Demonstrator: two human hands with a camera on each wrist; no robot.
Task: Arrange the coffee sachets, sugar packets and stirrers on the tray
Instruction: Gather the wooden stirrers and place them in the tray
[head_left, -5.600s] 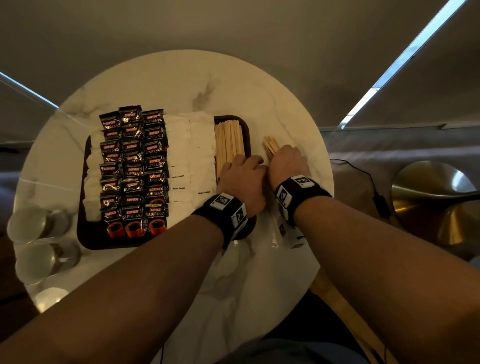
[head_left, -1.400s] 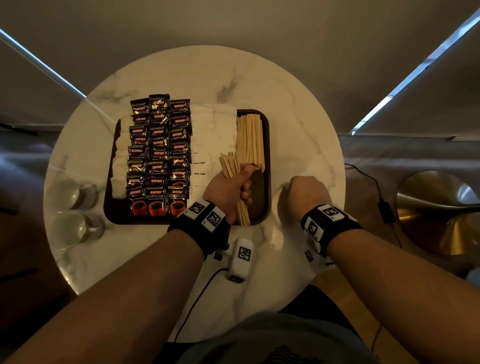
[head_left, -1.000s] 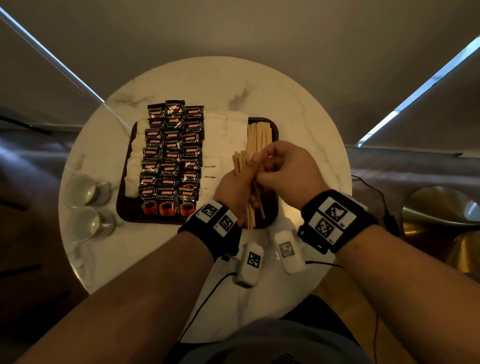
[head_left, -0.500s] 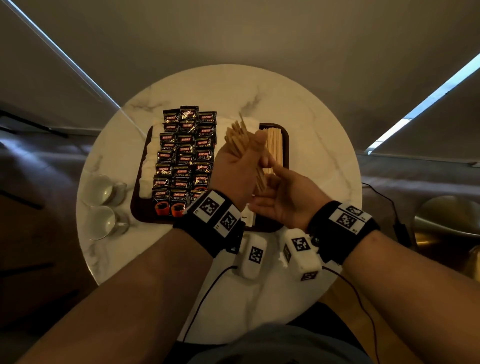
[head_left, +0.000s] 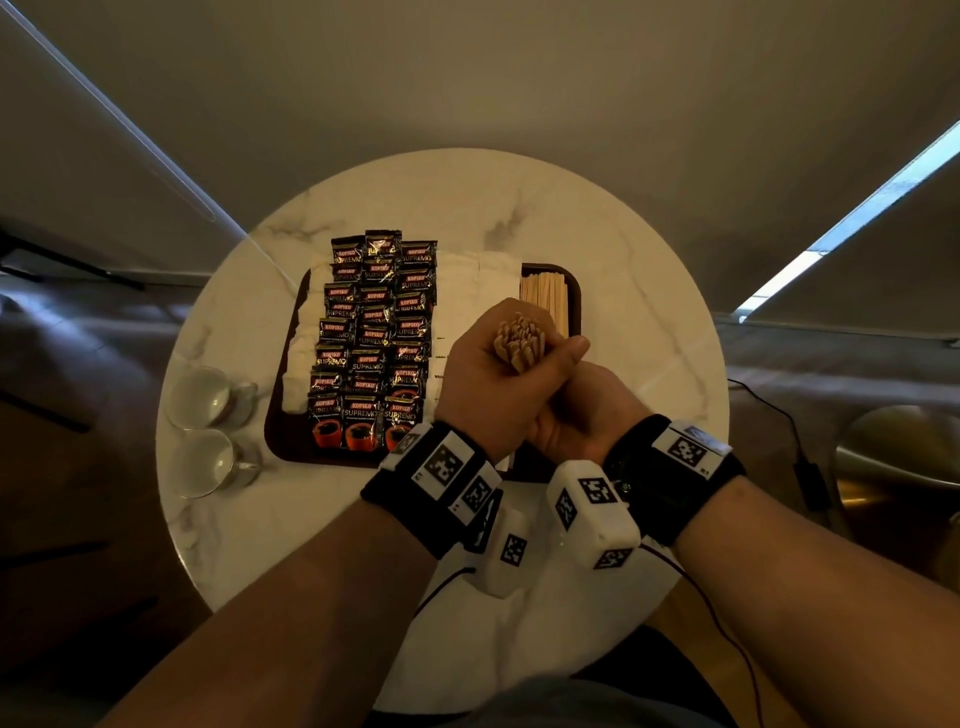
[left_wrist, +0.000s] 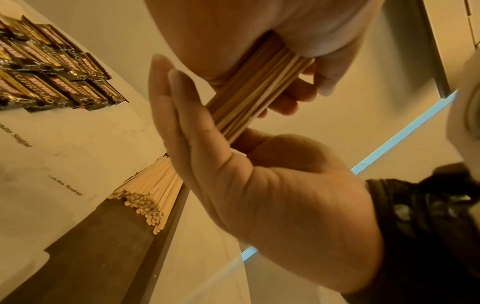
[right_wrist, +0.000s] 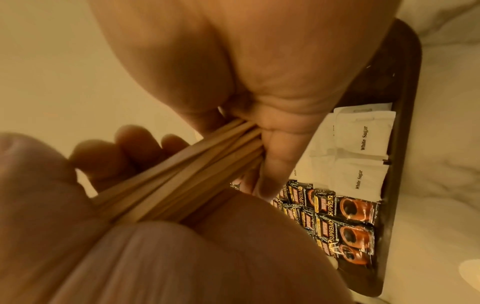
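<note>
Overhead, a person's left hand (head_left: 493, 379) is clenched around a bundle of wooden stirrers (head_left: 519, 340), held upright above the near right part of a dark tray (head_left: 575, 301). The stirrers' top ends poke up out of the fist, fanned slightly. The right hand (head_left: 576, 410) sits directly under the left, palm up with fingers fairly straight, and the bundle's lower ends rest against its palm; the left wrist view shows those fingers (left_wrist: 182, 107) lying flat alongside the sticks rather than wrapped round them.

On the tray, three columns of black coffee sachets (head_left: 374, 338) fill the left-centre. White sugar packets (head_left: 478, 280) lie just right of the sachets, and another white column runs along the tray's left edge. A second pile of stirrers (head_left: 544, 299) lies flat along the tray's right side, beyond the raised hands.

The tray stands on a round marble table (head_left: 649, 322). Two glass cups (head_left: 208, 431) stand on the table left of the tray.
</note>
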